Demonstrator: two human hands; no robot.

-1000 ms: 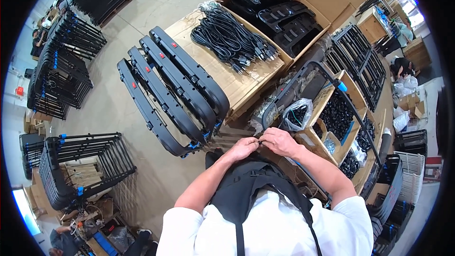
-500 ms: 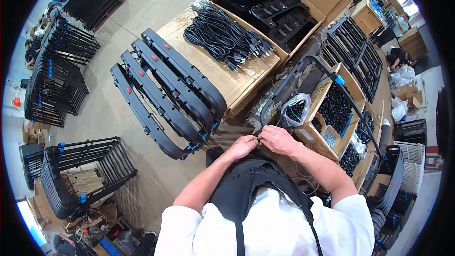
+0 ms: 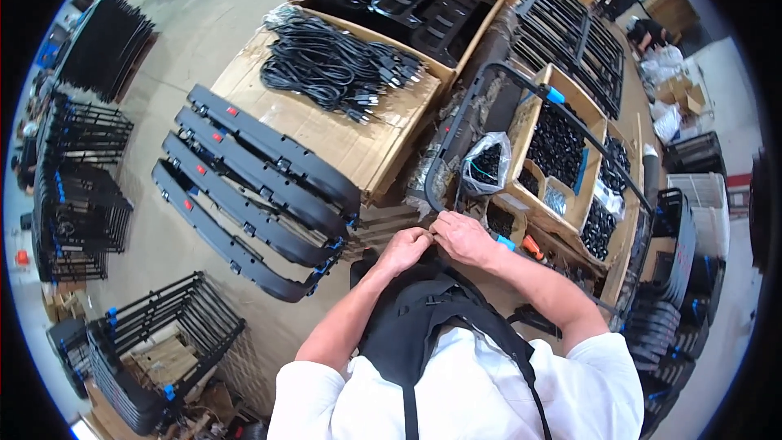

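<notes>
My left hand [image 3: 406, 251] and my right hand [image 3: 464, 239] meet in front of my waist, with thumbs and fingertips pinched together. What lies between them is too small and too covered to name. Just beyond my fingers is the near corner of a bent black tube frame [image 3: 435, 169], which leans over the parts box with blue tape on its upper side. Whether my fingers touch that frame I cannot tell. Near my right hand are a clear plastic bag [image 3: 487, 165] and a wooden box [image 3: 511, 185] divided into compartments of small black parts [image 3: 557, 147].
Several curved black housings [image 3: 277, 187] stand in a row at left. A bundle of black cables [image 3: 326, 65] lies on a cardboard box [image 3: 236, 73]; an open carton behind holds black panels [image 3: 432, 4]. An orange-handled tool [image 3: 533, 246] sits by my right forearm. Black racks [image 3: 163, 342] stand at lower left.
The whole view has shifted, so the housings, cables and parts box sit further left. The orange-handled tool now shows beside my right forearm. My hands stay pinched together; the small dark thing between them is now hidden.
</notes>
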